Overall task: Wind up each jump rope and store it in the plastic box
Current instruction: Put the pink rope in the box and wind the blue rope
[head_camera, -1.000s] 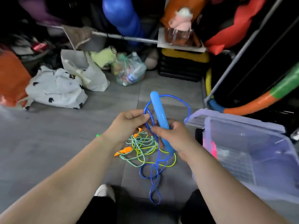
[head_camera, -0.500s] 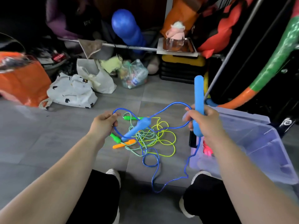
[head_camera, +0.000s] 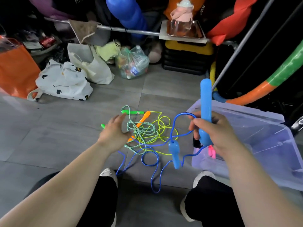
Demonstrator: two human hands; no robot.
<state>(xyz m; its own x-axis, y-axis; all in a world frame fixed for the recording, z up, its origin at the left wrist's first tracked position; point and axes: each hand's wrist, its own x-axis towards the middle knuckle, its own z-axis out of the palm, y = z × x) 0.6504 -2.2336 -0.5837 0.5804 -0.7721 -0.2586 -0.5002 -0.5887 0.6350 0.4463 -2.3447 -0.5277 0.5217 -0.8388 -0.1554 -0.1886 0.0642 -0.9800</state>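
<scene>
My right hand [head_camera: 211, 130] grips one light-blue handle [head_camera: 205, 102] of the blue jump rope upright, beside the plastic box. Its other blue handle [head_camera: 174, 154] hangs from the cord just above the floor, and the blue cord [head_camera: 154, 163] trails in loose loops in front of my feet. My left hand [head_camera: 114, 133] is open with spread fingers, hovering over the left side of the tangle and holding nothing. On the floor lie a green-white braided rope [head_camera: 141, 130] with green handles [head_camera: 132, 112] and a yellow rope [head_camera: 164, 126] with orange handles [head_camera: 144, 117]. The clear plastic box [head_camera: 255, 133] stands open at the right.
Bags line the back: an orange bag [head_camera: 14, 71], a white spotted bag [head_camera: 64, 81], a cream tote [head_camera: 91, 64] and a clear bag of bottles [head_camera: 132, 64]. A metal pole [head_camera: 232, 59] and foam tubes [head_camera: 270, 82] stand behind the box. My shoes [head_camera: 108, 174] are near the cord.
My left hand let go of the blue cord and opened. The second blue handle dropped to the right and now dangles near the box. My right hand lowered slightly.
</scene>
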